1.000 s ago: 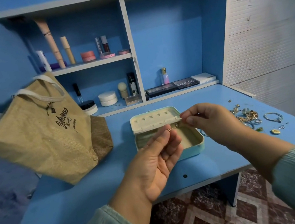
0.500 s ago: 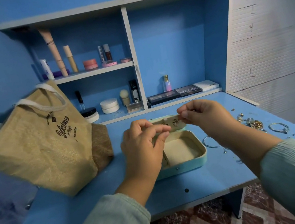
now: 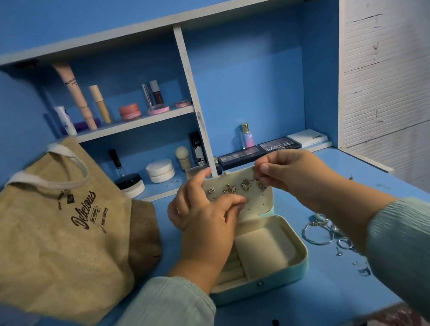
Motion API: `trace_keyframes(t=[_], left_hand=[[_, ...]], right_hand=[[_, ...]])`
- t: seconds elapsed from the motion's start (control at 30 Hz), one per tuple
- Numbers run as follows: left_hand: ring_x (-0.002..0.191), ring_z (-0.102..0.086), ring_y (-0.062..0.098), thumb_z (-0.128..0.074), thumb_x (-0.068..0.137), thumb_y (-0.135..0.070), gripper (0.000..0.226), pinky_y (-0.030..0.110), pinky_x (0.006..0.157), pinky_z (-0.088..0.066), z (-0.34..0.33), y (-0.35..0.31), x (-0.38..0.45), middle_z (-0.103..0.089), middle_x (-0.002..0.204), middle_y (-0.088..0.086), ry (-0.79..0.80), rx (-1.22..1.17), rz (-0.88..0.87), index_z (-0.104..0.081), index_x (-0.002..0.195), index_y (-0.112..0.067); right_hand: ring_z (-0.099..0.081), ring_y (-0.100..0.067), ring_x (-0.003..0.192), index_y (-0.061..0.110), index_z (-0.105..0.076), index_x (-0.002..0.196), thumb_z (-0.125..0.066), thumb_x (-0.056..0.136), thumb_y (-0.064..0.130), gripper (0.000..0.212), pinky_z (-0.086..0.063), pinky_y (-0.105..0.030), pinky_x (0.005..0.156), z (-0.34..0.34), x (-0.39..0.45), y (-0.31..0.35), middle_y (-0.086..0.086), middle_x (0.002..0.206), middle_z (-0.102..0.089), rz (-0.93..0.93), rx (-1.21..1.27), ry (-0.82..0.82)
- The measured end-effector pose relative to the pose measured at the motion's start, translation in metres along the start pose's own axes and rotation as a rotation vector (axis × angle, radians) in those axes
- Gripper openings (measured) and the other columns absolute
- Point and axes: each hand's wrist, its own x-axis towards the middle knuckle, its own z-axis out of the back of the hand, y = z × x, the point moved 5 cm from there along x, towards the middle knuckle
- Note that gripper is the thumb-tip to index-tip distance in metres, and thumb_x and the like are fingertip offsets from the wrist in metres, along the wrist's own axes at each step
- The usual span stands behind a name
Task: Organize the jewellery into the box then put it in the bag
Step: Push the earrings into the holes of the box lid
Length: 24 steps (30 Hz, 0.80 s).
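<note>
Pinning earrings (image 3: 246, 185) with our right hand (image 3: 281, 172) while our left hand (image 3: 203, 216) grips the box (image 3: 278, 269) lid, we are midway: loose jewellery (image 3: 323, 232) remains right, bag (image 3: 49, 238) waits left.

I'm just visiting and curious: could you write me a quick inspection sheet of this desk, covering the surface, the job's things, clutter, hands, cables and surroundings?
Surface: blue desk, with small holes in its top.
Job's things: jewellery box open, its lid upright with butterfly earrings pinned in it; loose hoops and rings lie on the desk right of the box; brown bag stands left of it.
Clutter: small bits of jewellery scattered near the right edge.
Hands: left hand holds the lid's left side; right hand pinches something small at the lid's upper right.
Cables: nothing seen.
Surroundings: shelves of makeup, blue wall, white panel on the right.
</note>
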Motion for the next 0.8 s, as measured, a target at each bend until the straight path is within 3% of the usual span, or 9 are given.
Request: trace_keyframes(t=[0.27,0.4,0.57,0.73,0.8], left_hand=[[0.121,-0.026,0.027,-0.079,0.069,-0.031,0.011,0.062,0.093,-0.032,-0.016,0.008,0.01,-0.05,0.133,0.009,0.05,0.031,-0.013,-0.073,0.071,-0.04],[0.121,-0.025,0.027,-0.064,0.074,-0.039,0.009,0.065,0.089,-0.037,-0.019,0.009,0.014,-0.049,0.134,0.009,0.058,0.025,-0.039,-0.073,0.073,-0.041],[0.117,-0.026,0.028,-0.077,0.069,-0.029,0.011,0.061,0.089,-0.037,-0.023,0.009,0.017,-0.051,0.132,0.011,0.06,0.046,-0.063,-0.074,0.072,-0.04],[0.115,-0.026,0.03,-0.079,0.066,-0.027,0.013,0.052,0.089,-0.034,-0.027,0.008,0.017,-0.054,0.128,0.012,0.051,0.054,-0.06,-0.075,0.073,-0.036],[0.114,-0.028,0.031,-0.076,0.069,-0.031,0.008,0.055,0.089,-0.035,-0.027,0.01,0.017,-0.054,0.127,0.01,0.03,0.058,-0.059,-0.074,0.073,-0.038]], right_hand=[[-0.059,-0.014,0.078,0.006,-0.06,0.078,-0.051,0.091,-0.002,0.018,-0.052,-0.023,0.083,-0.002,0.017,-0.01,-0.008,0.079,-0.06,-0.069,0.212,0.013],[-0.059,-0.014,0.076,0.006,-0.06,0.077,-0.051,0.092,-0.002,0.019,-0.052,-0.021,0.08,-0.003,0.02,-0.012,-0.008,0.077,-0.06,-0.076,0.246,0.008],[-0.059,-0.013,0.075,0.006,-0.061,0.078,-0.05,0.092,-0.002,0.019,-0.053,-0.016,0.075,-0.004,0.022,-0.014,-0.007,0.076,-0.061,-0.065,0.258,0.015],[-0.059,-0.014,0.077,0.006,-0.061,0.078,-0.05,0.091,-0.002,0.019,-0.052,-0.019,0.079,-0.002,0.02,-0.014,-0.008,0.077,-0.061,-0.063,0.261,0.023],[-0.059,-0.014,0.076,0.006,-0.061,0.078,-0.05,0.091,-0.003,0.02,-0.052,-0.017,0.077,-0.002,0.019,-0.014,-0.007,0.077,-0.061,-0.057,0.266,0.027]])
